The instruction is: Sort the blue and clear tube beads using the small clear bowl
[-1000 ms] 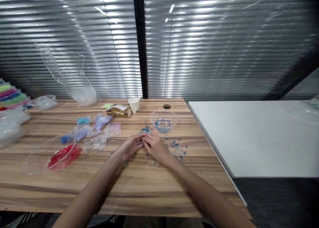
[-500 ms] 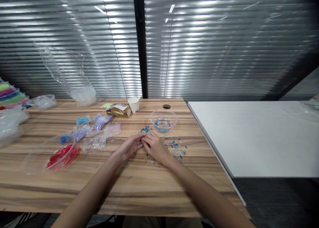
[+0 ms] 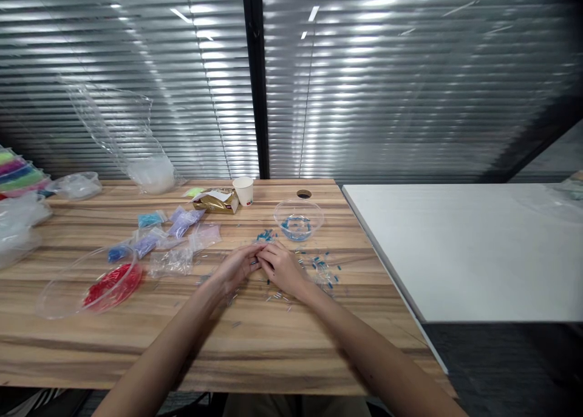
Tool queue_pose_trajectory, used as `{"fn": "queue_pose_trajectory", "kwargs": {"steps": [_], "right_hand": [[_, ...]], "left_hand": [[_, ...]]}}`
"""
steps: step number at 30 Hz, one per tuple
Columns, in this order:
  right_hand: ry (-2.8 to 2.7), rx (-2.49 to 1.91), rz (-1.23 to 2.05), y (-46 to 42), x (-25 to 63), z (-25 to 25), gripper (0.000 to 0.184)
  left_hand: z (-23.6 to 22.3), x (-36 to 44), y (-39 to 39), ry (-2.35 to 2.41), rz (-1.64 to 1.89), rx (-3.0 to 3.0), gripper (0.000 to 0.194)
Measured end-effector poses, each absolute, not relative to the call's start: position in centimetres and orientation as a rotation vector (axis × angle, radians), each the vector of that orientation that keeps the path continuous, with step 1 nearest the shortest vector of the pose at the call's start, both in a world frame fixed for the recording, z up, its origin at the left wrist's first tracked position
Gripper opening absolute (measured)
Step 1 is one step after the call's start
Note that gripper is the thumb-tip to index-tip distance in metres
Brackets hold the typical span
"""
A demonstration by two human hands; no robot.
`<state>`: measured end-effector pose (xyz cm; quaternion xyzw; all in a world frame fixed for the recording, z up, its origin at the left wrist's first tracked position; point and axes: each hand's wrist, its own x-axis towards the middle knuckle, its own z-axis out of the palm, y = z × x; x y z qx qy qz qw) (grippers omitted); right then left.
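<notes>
My left hand (image 3: 238, 267) and my right hand (image 3: 280, 265) meet at the fingertips, low over the middle of the wooden table. Both have curled fingers pressed together; whatever lies between them is hidden or too small to name. Just beyond the fingers is a little heap of small blue tube-shaped pieces (image 3: 265, 235). More blue and clear pieces (image 3: 322, 272) lie scattered right of my right hand, and a few clear ones below it. Behind the hands stands a clear round bowl (image 3: 299, 214) with blue pieces in its bottom.
Left of my hands lie a clear empty-looking bag (image 3: 172, 262) and several bags of purple and blue material (image 3: 184, 221). A clear bowl (image 3: 59, 292) with red pieces stands nearer. Farther back are a gold packet (image 3: 216, 202) and a paper cup (image 3: 243, 192). A white table (image 3: 473, 253) adjoins right.
Both hands stay together in nearly the same place, with only a slight shift of the fingers. The whole view has drifted a little; nothing else visibly moved.
</notes>
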<state>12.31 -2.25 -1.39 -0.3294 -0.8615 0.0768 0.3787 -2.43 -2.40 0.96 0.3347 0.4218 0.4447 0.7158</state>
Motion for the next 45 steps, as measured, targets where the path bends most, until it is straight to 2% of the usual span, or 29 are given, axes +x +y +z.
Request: {"fn": "queue_pose_trajectory", "kwargs": {"steps": [45], "right_hand": [[-2.258,-0.874,0.193,-2.05,12.27,-2.02,0.015]], "left_hand": [[1.64,-1.68,-3.22,1.06,1.026,0.872,0.031]]}}
